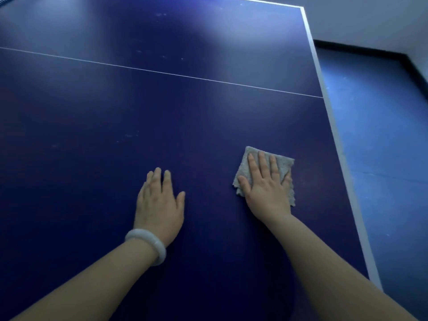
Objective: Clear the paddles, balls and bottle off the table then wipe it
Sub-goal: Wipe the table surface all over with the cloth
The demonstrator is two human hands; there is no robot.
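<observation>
Dark blue table (162,107), white edge lines; grey cloth (283,164) flat near right edge, apparently folded.

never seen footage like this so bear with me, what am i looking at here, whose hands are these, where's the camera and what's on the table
There is no machine here: these are a person's two bare hands, filmed by one wide-angle camera worn on their head, looking forward and down. That is why both forearms reach in from the bottom edge.

The dark blue surface is a table tennis table with white lines. The right hand lies flat with straight fingers on a grey cloth, pressing it onto the table near the right edge. The left hand rests flat on the bare table, holding nothing, with a pale bangle on its wrist.

No paddles, balls or bottle show in this view, so this looks like the wiping stage.
</observation>
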